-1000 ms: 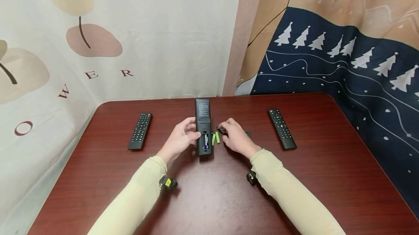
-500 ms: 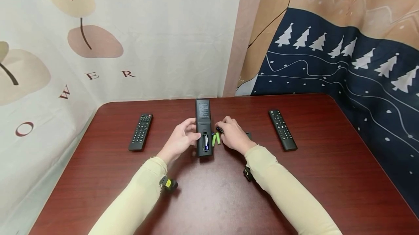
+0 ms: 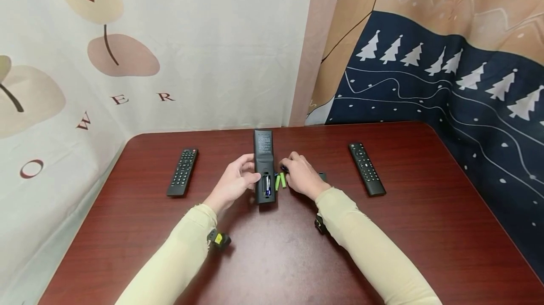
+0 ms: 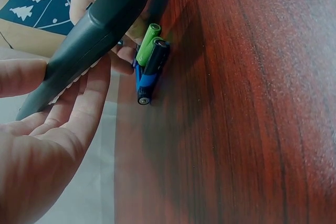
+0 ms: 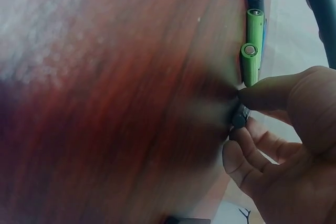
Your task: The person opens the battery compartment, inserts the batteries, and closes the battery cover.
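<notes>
My left hand (image 3: 233,180) grips a black remote control (image 3: 264,149), thumb on its back and fingers under the button side. The remote's back faces me, and a battery (image 3: 267,184) shows in its uncovered compartment. To the right, my right hand (image 3: 303,177) pinches a dark battery (image 5: 240,116) between thumb and fingers, low at the tabletop. Two green batteries (image 3: 283,180) lie between the remote and this hand. Beside them in the left wrist view is a black-and-blue battery (image 4: 155,64), mostly hidden by the remote from the head.
A remote control (image 3: 182,173) lies button side up at the left of the reddish-brown table (image 3: 272,258), another remote (image 3: 367,169) at the right. A small dark flat piece (image 3: 322,176) sticks out behind my right hand. Printed curtains (image 3: 212,50) hang behind the table.
My right hand has shifted slightly left towards the green batteries, and its fingers now cover more of the dark battery. The left hand and its remote have stayed in place.
</notes>
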The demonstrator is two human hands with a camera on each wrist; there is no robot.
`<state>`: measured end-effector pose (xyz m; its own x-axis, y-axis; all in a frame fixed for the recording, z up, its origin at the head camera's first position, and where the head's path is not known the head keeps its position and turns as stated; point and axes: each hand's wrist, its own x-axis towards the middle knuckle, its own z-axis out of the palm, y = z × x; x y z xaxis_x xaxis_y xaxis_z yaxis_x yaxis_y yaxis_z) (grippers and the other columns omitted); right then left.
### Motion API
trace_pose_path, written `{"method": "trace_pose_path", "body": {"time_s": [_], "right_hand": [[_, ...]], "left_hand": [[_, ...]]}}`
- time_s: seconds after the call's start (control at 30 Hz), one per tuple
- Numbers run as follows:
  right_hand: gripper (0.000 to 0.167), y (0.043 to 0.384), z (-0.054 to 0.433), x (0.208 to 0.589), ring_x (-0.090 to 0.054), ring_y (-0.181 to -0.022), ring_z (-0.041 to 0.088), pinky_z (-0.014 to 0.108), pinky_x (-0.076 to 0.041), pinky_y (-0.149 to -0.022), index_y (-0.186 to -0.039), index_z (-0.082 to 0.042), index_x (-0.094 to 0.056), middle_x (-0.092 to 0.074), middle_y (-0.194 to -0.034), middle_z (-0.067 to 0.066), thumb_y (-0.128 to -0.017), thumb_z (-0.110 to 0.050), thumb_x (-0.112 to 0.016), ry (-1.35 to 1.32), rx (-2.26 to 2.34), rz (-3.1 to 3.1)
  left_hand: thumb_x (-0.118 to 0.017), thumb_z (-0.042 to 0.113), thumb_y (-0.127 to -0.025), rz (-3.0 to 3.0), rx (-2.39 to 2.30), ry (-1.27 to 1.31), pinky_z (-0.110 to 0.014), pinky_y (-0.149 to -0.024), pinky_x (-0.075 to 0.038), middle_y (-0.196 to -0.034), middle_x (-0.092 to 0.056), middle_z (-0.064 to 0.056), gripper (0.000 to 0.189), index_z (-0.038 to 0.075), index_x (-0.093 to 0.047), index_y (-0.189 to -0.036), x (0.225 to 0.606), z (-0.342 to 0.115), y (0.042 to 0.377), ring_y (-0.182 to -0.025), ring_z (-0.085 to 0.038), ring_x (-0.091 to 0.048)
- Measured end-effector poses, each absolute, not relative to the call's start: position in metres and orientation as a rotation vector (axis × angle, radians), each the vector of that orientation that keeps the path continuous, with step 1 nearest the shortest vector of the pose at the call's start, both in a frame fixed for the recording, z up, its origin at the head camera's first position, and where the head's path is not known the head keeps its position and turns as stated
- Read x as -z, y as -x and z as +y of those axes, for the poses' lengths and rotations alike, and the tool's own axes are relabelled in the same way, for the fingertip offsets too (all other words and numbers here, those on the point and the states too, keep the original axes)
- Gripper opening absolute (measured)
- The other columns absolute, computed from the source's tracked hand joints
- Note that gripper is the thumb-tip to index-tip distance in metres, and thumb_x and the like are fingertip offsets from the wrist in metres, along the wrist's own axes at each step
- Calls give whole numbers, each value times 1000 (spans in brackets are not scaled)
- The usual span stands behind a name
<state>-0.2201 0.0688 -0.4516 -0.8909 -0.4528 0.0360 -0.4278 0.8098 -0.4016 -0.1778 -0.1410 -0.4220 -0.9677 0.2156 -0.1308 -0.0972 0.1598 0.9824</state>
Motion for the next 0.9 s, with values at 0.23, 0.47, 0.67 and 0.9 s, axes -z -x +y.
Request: {"method": "trace_pose_path", "body": {"time_s": [0.23, 0.47, 0.67, 0.9], "right_hand": [[29, 219, 70, 452, -62, -95, 34, 43, -56, -86, -122, -1, -69, -59, -107, 17, -93, 1, -66, 730, 619, 2970], [28, 218, 71, 452, -66, -95, 35, 42, -58, -85, -121, 0, -69, -61, -104, 17, -94, 2, -66, 747, 592, 2973], [27, 218, 71, 451, -66, -97, 33, 41, -59, -84, -121, -2, -70, -62, -105, 17, -94, 2, -66, 735, 596, 2970], [27, 217, 74, 452, -66, -97, 31, 40, -59, -83, -121, -3, -70, -62, -105, 16, -96, 1, -64, 697, 643, 2963]], "left_hand": [[-58, -8, -94, 2191, -1893, -110, -32, -72, -58, -124, -62, -29, 55, -4, -44, -148, 423, -141, 178, -85, -16, -69], [-57, -7, -94, 2193, -1888, -120, -33, -72, -58, -124, -62, -29, 55, -4, -44, -148, 423, -141, 178, -87, -18, -69], [-57, -7, -94, 2187, -1893, -124, -33, -72, -58, -124, -62, -29, 54, -4, -45, -147, 424, -141, 178, -88, -18, -68], [-57, -7, -95, 2187, -1897, -122, -33, -72, -58, -124, -63, -29, 54, -4, -45, -147, 424, -140, 178, -88, -18, -68]]}}
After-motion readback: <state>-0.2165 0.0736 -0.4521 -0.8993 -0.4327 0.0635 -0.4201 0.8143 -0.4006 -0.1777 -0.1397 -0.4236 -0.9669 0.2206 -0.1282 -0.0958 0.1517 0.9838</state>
